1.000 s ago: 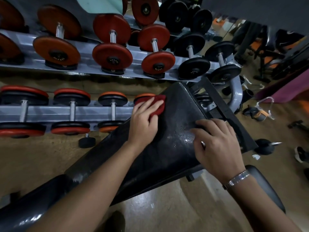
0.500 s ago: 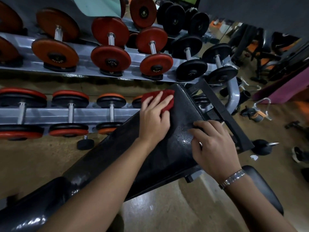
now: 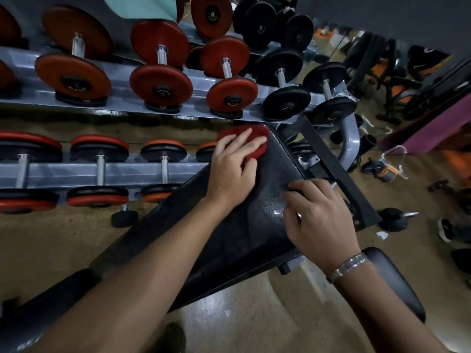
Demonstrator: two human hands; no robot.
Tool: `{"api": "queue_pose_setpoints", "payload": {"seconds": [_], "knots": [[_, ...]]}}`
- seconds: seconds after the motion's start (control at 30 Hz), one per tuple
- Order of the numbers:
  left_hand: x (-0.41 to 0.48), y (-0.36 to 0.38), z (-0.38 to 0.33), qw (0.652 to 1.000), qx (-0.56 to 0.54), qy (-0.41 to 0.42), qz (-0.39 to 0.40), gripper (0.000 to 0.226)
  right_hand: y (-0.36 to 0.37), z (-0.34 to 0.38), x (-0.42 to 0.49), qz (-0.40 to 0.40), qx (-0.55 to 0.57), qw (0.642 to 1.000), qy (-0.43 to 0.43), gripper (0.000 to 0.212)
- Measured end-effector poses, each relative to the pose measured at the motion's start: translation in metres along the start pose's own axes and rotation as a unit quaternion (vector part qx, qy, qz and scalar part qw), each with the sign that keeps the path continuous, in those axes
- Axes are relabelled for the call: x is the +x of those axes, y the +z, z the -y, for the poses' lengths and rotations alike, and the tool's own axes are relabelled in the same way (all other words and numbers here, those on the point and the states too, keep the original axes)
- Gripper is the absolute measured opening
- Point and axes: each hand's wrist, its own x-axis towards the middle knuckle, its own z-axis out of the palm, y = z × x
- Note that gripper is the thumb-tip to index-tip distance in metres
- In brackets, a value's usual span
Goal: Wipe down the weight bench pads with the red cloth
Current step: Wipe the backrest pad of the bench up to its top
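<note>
Since a second ago the left hand (image 3: 233, 171) has slid the red cloth (image 3: 251, 138) up the bench pad (image 3: 229, 240) to its top corner, where the cloth now overlaps the pad's upper and left edges. The fingers lie spread and flat over the cloth, pressing it onto the pad. The right hand (image 3: 319, 220) has kept its place on the pad's right edge, fingers curled loosely and close together, tips on the wet, shiny surface below the cloth. Past the pad's top corner, the dumbbell rack (image 3: 122, 171) stands close, with little room there. Below the left hand, a long stretch of the pad lies open under the forearm. Right of the pad's edge sits the black frame bar (image 3: 331, 164).
</note>
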Motion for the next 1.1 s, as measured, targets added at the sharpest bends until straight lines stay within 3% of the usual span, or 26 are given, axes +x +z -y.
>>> {"api": "queue_pose_setpoints", "payload": {"seconds": [0.07,0.27,0.43,0.63,0.83,1.03,1.1], "knots": [[-0.019,-0.004,0.013,0.999,0.014,0.046,0.006,0.051,-0.001,0.000,-0.001,0.001,0.002,1.000,-0.003,0.021],[0.043,0.002,0.007,1.000,-0.015,-0.018,0.012,0.050,-0.002,0.001,-0.001,0.015,-0.004,1.000,-0.006,0.023],[0.016,0.000,0.005,0.997,0.009,0.060,0.048,0.051,-0.003,-0.003,-0.002,0.007,0.009,1.000,-0.011,0.021],[0.016,0.002,0.014,0.998,-0.011,-0.063,-0.008,0.055,-0.008,-0.008,0.000,-0.006,0.045,0.999,-0.023,0.020],[-0.037,0.003,0.009,0.997,0.009,0.066,0.028,0.058,-0.012,-0.017,0.003,-0.023,0.076,0.996,0.038,0.028],[-0.045,-0.002,0.016,0.999,0.026,-0.044,-0.016,0.056,-0.012,-0.011,-0.001,-0.006,0.056,0.997,0.052,0.030],[-0.047,0.002,0.002,0.999,0.012,-0.037,-0.012,0.056,-0.013,-0.010,-0.001,-0.005,0.049,0.997,0.059,0.028]]}}
